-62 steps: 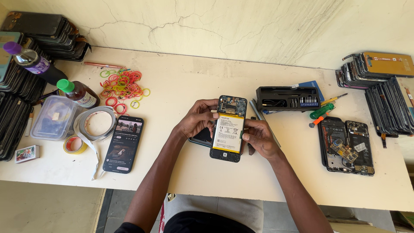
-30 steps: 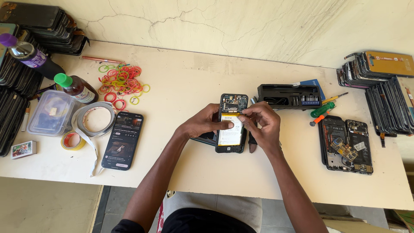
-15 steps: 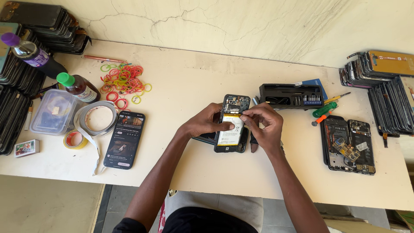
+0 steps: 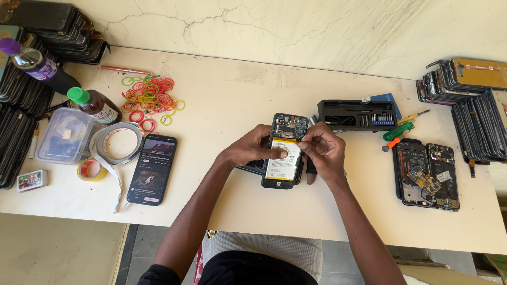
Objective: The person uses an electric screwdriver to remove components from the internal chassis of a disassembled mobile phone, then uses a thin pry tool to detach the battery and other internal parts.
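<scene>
An opened phone (image 4: 285, 150) lies back-up on the white table, its white battery and circuit board exposed. My left hand (image 4: 253, 148) holds its left side, thumb resting on the battery. My right hand (image 4: 321, 150) is at the phone's right edge, fingertips pinched together near the top of the battery. I cannot tell whether a small part sits between those fingers. A dark flat piece (image 4: 252, 167) lies under my left hand.
A black screwdriver-bit case (image 4: 355, 114) and green-handled screwdriver (image 4: 395, 132) lie to the right, beside two opened phones (image 4: 426, 173). Stacks of phone screens (image 4: 470, 105) fill both sides. A lit phone (image 4: 153, 169), tape rolls (image 4: 120, 143), rubber bands (image 4: 150, 96), bottles and a plastic box sit left.
My right hand moved from the phone's lower right side up onto the battery's top edge, fingers pinching there. The left hand stayed on the phone's left side.
</scene>
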